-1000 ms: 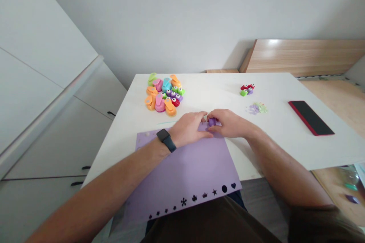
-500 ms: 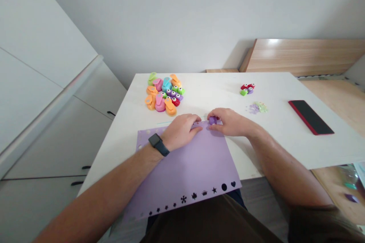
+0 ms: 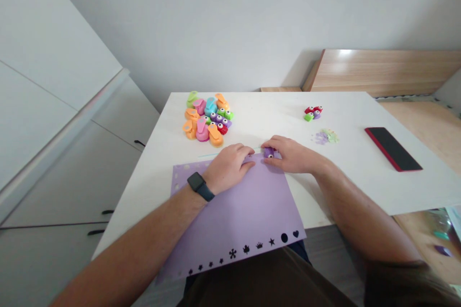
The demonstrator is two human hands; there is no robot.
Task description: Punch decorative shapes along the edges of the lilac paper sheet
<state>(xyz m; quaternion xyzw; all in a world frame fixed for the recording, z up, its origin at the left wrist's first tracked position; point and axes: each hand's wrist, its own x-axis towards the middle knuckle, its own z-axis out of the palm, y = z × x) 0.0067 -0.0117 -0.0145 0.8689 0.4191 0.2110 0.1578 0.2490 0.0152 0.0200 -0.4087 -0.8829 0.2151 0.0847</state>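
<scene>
A large sheet of purple paper lies on the table, its near edge overhanging toward my lap. Cut-out shapes line this near edge, among them stars, a leaf, a crown, a circle and a heart. More holes show along the left edge and the far left corner. My left hand, with a dark watch on its wrist, rests on the sheet by the far edge, thumb and fingers apart. Between the thumb and fingers of my right hand is a small purple craft punch, at the sheet's far right part.
Several colourful craft punches stand grouped at the back left of the white table. A smaller punch group sits at the back right, with paper scraps in front. Farther right lies a black-and-red flat object.
The purple punch has turned slightly in my right hand, its white-and-dark round mark now facing me. My left hand stays nearly in place, and the view has shifted slightly.
</scene>
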